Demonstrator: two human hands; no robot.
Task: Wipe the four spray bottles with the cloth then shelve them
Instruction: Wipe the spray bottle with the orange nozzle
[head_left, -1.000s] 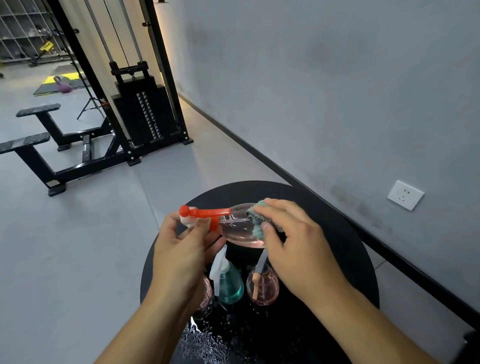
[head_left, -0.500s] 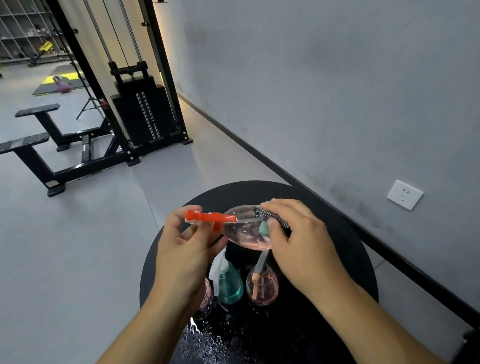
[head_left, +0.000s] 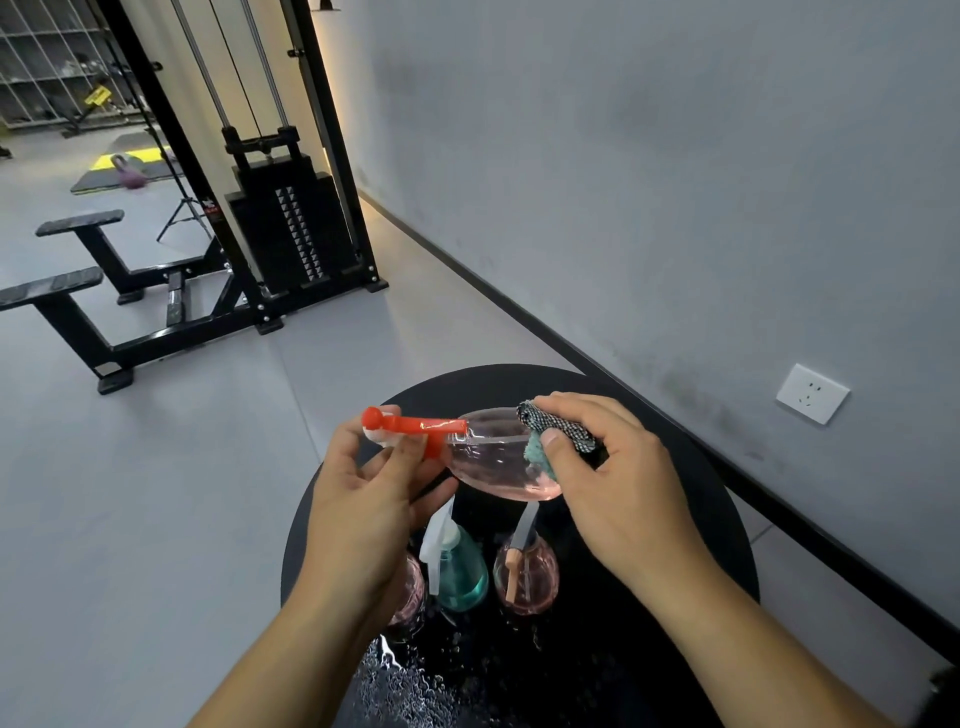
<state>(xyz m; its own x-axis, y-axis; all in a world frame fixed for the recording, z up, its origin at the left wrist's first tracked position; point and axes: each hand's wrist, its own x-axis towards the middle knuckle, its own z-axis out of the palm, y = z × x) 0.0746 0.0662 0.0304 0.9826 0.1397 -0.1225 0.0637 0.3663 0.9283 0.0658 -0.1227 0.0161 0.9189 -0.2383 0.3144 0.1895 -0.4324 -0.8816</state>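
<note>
Above a round black table (head_left: 675, 519) the left hand (head_left: 363, 504) pinched the red spray head of a clear pink-filled plastic bottle (head_left: 493, 462), likely light and slippery, while the right hand (head_left: 618, 488) clamped a checked teal cloth (head_left: 550, 436) against its body.

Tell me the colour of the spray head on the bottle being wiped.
Red-orange: the held clear pink spray bottle's spray head, plainest in the head view.

Two bare forearms, no sleeves, hands (head_left: 363, 499) without rings or gloves

Grey wall (head_left: 649, 182) with white socket (head_left: 812, 393), grey floor (head_left: 156, 493), black cable machine (head_left: 280, 208), benches (head_left: 67, 291) beyond.
</note>
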